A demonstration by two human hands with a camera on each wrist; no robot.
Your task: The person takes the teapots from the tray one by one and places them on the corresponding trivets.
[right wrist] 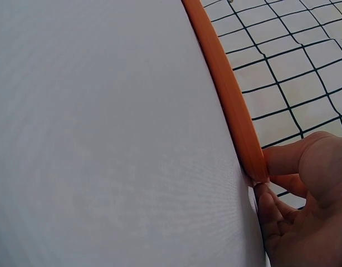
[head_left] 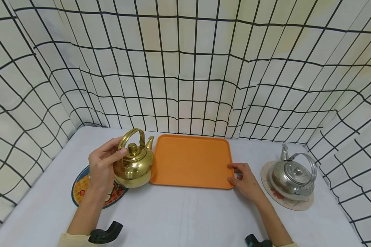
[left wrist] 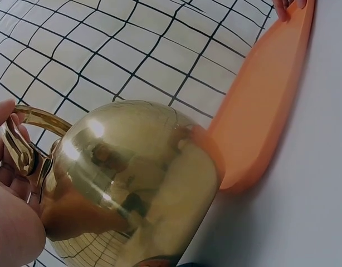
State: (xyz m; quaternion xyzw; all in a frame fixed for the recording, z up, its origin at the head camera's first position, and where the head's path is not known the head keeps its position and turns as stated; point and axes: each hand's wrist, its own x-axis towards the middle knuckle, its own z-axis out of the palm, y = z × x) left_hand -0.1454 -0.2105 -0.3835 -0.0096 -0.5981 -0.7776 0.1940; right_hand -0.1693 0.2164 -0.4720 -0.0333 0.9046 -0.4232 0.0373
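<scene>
My left hand (head_left: 103,164) grips the upright handle of a shiny gold kettle (head_left: 134,171). The kettle is held up between the colourful round placemat and the tray, its spout towards the tray. In the left wrist view the kettle's rounded body (left wrist: 132,167) fills the middle and overlaps the tray's near end. An orange rectangular tray (head_left: 191,161) lies on the white table. At its right edge my right hand (head_left: 245,181) pinches the rim. The right wrist view has the thumb and fingers (right wrist: 285,159) at the tray's corner.
A round placemat (head_left: 80,192) with a blue border lies partly hidden beneath my left hand and the kettle. On the right, a silver kettle (head_left: 292,176) stands on a pale round mat (head_left: 303,204). Light walls with a black grid (head_left: 185,68) enclose the white table (head_left: 185,219).
</scene>
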